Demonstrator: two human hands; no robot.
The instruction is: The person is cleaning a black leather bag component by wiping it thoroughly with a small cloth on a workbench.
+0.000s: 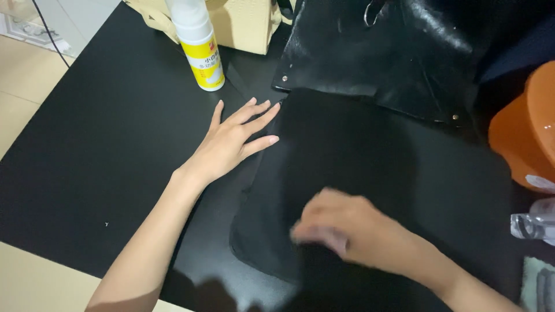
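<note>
Left hand (231, 138) flat, fingers spread, pressing the upper left edge of a black cloth (370, 173) on the black table (104, 133); right hand (341, 225) blurred on the cloth's lower middle, grip unclear; spray bottle (199, 43) and black leather bag (393, 52) beyond

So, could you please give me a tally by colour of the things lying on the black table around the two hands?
Black: 2, the matte black bag under the left hand and right hand, and the shiny black leather bag
Cream: 1, the cream bag
White and yellow: 1, the bottle
Orange: 1, the orange container
Total: 5
</note>
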